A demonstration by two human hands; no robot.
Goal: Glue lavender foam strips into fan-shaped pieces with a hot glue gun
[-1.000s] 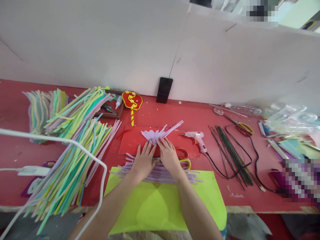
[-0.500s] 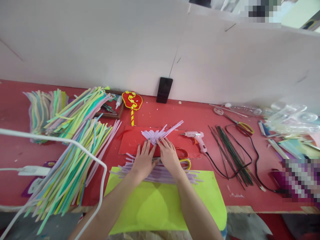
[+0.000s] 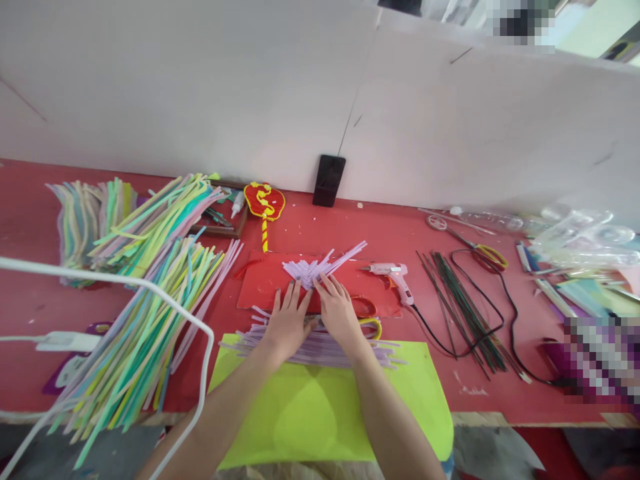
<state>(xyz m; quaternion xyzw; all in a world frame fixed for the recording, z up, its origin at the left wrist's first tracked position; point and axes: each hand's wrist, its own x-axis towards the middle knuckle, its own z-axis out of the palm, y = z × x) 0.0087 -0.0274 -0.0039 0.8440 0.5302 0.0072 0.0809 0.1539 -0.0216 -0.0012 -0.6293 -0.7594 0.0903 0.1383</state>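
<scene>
A V-shaped piece of lilac pipe cleaners (image 3: 309, 269) lies on a red board (image 3: 257, 283) in front of me. My left hand (image 3: 290, 320) rests flat, fingers spread, its fingertips at the piece's lower left edge. From the right, my right hand (image 3: 337, 310) reaches the same piece with fingers stretched out and fingertips touching its lower edge. Scissors with a red and yellow handle (image 3: 371, 328) lie partly under my right hand. Beneath both wrists, loose lilac pipe cleaners (image 3: 320, 355) lie across a yellow-green sheet (image 3: 305, 420).
Bundles of coloured pipe cleaners (image 3: 145, 327) spread over the left. A pink glue gun (image 3: 395, 277) with a black cord, dark green stems (image 3: 463, 307) and more scissors (image 3: 487, 257) lie right. A phone (image 3: 329, 180) leans on the wall; a white cable (image 3: 200, 320) crosses the left foreground.
</scene>
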